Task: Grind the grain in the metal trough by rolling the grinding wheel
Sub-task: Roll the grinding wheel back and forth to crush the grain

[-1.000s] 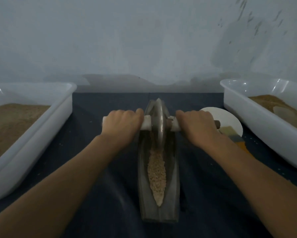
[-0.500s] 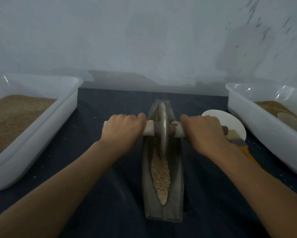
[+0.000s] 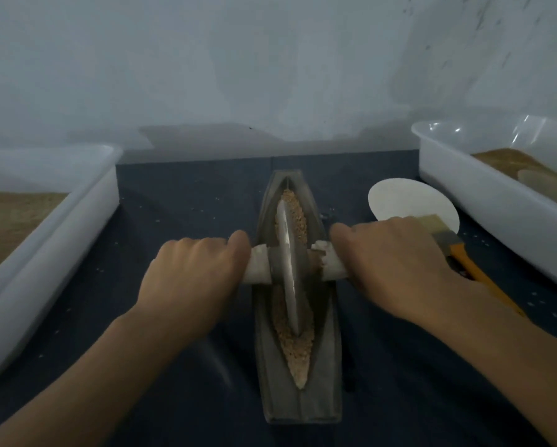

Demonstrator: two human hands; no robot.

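Observation:
A long boat-shaped metal trough (image 3: 328,375) lies lengthwise on the dark cloth in front of me. Pale crushed grain (image 3: 298,353) fills its groove, showing both beyond and in front of the wheel. The thin metal grinding wheel (image 3: 288,266) stands upright in the groove near the trough's middle. A white-wrapped axle handle (image 3: 259,264) runs through it. My left hand (image 3: 190,279) grips the left end of the handle. My right hand (image 3: 390,266) grips the right end.
A white tub (image 3: 61,240) of brown meal stands at the left. Another white tub (image 3: 496,217) with brown meal stands at the right. A white round disc (image 3: 406,201) and an orange-handled brush (image 3: 474,269) lie between the trough and the right tub. A wall rises close behind.
The wheel has rolled toward me from the trough's far end to its middle, both hands coming back with it. Grain now shows beyond the wheel.

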